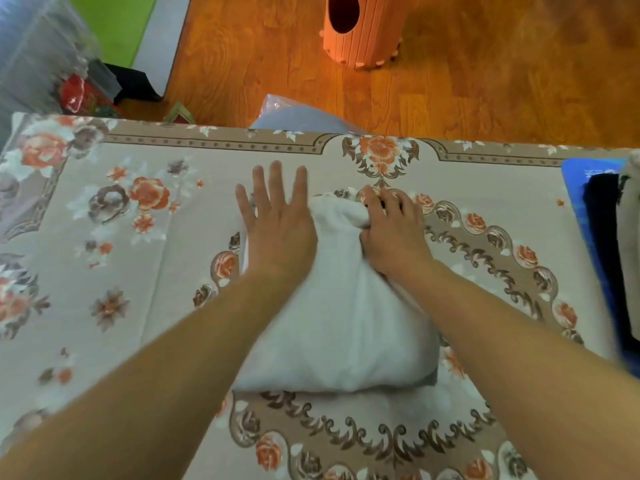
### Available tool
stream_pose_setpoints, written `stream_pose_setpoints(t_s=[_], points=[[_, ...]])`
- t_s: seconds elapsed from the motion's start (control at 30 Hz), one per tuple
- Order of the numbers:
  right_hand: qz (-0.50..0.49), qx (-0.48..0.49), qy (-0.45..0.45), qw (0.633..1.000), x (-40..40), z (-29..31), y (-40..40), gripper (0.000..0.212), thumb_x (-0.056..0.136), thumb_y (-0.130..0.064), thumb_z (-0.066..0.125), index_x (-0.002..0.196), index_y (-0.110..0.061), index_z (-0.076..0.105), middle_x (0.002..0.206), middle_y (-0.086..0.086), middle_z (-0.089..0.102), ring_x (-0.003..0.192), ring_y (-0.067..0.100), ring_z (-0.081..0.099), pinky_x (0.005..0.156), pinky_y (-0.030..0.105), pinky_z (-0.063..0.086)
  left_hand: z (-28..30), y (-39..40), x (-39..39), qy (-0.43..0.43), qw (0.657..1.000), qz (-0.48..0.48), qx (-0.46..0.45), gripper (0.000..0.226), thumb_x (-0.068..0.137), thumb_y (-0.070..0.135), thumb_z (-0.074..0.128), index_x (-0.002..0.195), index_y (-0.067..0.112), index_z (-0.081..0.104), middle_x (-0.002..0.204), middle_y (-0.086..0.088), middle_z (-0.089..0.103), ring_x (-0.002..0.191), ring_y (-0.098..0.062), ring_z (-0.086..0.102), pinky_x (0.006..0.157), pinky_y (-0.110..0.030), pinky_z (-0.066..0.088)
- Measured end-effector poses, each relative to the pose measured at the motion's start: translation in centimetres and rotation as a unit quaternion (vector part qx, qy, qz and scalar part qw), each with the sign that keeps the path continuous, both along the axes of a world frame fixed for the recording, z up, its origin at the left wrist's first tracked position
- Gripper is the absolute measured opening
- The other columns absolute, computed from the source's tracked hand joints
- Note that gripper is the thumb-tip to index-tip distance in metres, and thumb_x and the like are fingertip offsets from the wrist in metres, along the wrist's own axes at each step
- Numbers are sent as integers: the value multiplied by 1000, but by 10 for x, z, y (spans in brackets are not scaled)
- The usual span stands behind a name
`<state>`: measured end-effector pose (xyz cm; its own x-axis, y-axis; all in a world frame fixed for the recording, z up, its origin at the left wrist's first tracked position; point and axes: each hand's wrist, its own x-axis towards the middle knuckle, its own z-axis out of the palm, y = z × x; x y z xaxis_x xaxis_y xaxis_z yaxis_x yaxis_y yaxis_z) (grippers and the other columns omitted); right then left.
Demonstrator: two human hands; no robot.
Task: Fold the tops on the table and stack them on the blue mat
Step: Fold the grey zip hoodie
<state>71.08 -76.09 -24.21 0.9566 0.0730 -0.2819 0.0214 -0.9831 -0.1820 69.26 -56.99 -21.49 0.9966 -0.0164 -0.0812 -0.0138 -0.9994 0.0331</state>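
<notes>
Pressing flat, left hand (277, 226); right hand (393, 233) grips white top (339, 323).

The floor (485, 64) is shiny orange-brown wood. An orange round stool (363, 32) with a dark hole stands on it. A green mat (114, 22) lies at the top left. A flowery cloth (104, 209) with orange roses covers the table.

Soft matt white cloth top (339, 323); glossy wood floor (485, 71).
</notes>
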Motion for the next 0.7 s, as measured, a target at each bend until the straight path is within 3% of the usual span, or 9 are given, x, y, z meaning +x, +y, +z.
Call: stream_pose_setpoints(t_s=[0.07,0.13,0.23,0.3,0.4,0.5,0.57,0.63,0.7], points=[[-4,-12,-10,1000,-2,-5,0,74,97,-28,36,160,-28,-3,168,6,2,153,33,-4,123,55,-2,1,-15,-38,-55,995,-64,-59,58,104,42,31,161,33,21,169,-9,13,155,-39,6,121,-64,2],[-1,-36,5,999,2,6,-1,75,98,-33,34,159,-28,-10,168,6,-9,153,34,-14,122,56,-7,-6,-19,-66,2,992,-110,-61,59,103,57,19,160,40,20,170,-2,11,156,-36,1,120,-66,-2],[-12,-72,-87,994,-16,31,15,73,98,-25,39,161,-23,3,167,13,-13,151,40,-18,121,59,-8,-26,-10,-60,80,995,-53,-30,66,99,68,4,160,44,5,171,4,1,156,-35,-9,117,-70,-7],[23,-36,-150,988,-47,44,37,63,100,-31,37,160,-25,16,168,12,-6,152,40,-14,121,59,-8,-33,-9,-48,106,993,-36,-26,68,94,66,-7,158,45,-8,170,3,-11,154,-35,-19,114,-72,-9],[28,-28,-68,997,-71,29,36,59,105,-50,20,160,-32,9,168,2,-12,151,34,-21,121,59,-7,-33,-12,-46,114,992,-36,-36,68,91,64,-9,157,47,-13,169,3,-17,152,-33,-24,114,-73,-9],[-60,-18,-10,998,-66,4,7,62,102,-57,11,160,-34,3,168,-3,-12,153,35,-14,121,60,15,-25,-5,-46,65,992,-13,-103,65,99,67,12,159,44,7,171,2,1,156,-31,-4,120,-66,4],[-63,-13,-13,998,-68,0,5,61,103,-54,14,160,-34,8,169,-1,-6,153,37,-7,121,58,20,-11,7,-33,-19,980,91,-178,62,102,56,34,158,32,23,164,-9,24,150,-34,22,118,-58,24],[-57,-10,-18,998,-71,2,9,60,103,-53,15,160,-33,8,169,0,-5,152,39,-5,120,57,19,3,24,-7,-5,929,225,-294,61,101,47,50,153,19,35,151,-13,42,138,-34,40,110,-49,34],[-62,-6,-15,998,-70,5,9,60,103,-52,16,160,-33,8,169,0,-6,152,39,-5,121,57,18,11,44,22,96,876,275,-385,52,98,45,59,138,14,54,135,-12,58,123,-32,56,100,-40,44]])
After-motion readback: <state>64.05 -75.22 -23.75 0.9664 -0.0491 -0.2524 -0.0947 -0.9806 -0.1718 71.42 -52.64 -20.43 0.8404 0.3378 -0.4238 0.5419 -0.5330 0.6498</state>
